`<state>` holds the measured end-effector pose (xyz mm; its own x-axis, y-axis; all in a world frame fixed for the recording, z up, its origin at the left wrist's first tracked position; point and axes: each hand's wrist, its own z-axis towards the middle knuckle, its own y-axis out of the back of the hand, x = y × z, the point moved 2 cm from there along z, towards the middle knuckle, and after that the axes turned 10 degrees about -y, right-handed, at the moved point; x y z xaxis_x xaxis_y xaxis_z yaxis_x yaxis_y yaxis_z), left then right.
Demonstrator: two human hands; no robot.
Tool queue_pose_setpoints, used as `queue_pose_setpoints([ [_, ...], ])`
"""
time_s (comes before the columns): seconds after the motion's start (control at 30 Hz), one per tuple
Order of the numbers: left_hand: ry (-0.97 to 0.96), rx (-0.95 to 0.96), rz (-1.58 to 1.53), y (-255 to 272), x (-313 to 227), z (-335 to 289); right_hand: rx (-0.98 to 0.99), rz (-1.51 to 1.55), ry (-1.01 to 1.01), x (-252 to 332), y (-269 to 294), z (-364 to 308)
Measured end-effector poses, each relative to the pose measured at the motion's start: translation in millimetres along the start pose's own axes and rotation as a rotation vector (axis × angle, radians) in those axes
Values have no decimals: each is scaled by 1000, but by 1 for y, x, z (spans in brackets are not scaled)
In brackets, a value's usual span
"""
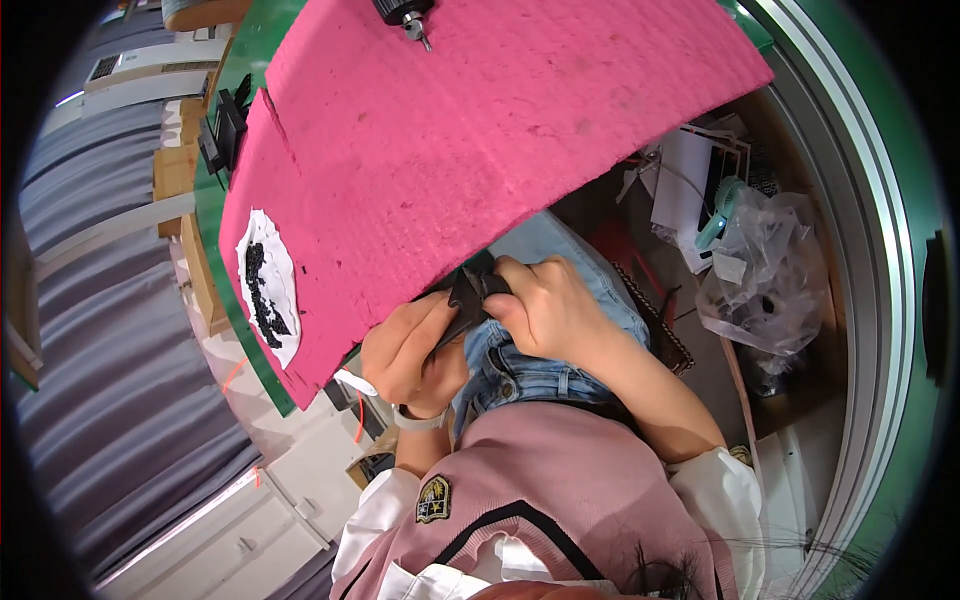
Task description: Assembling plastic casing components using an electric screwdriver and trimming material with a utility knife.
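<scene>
Close to the front edge of a pink foam mat (480,130), both my hands are closed on a dark, flat black piece (466,301) with a notched edge. My left hand (410,345), with a pale band at its wrist, wraps the piece's lower left side. My right hand (548,305) pinches its upper right part between thumb and fingers. Fingers cover much of the piece, so its exact kind cannot be made out. The hands are above my lap, over blue jeans.
On the mat's left lies a white sheet (287,268) bearing small black bits (262,300). Black parts (226,130) stand at the far left edge. A black drill chuck (402,10) is at the top. Right of my legs, a clear plastic bag (765,290) and a teal handheld fan (718,215) lie lower down.
</scene>
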<state>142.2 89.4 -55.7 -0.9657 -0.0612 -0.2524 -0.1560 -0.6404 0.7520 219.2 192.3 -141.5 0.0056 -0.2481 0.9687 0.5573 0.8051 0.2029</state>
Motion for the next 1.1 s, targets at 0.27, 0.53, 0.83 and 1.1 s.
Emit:
queue_pose_setpoints([
  [0.27,-48,-11,36,-2,0,1,-34,89,-43,2,-7,-4],
  [0.53,-24,-81,-39,17,-6,1,91,219,-155,33,6,-13],
  [0.83,-5,-41,-17,29,-6,27,227,327,-278,52,20,-7],
  [1.1,26,-116,-188,41,-8,25,119,49,-106,68,27,-9],
])
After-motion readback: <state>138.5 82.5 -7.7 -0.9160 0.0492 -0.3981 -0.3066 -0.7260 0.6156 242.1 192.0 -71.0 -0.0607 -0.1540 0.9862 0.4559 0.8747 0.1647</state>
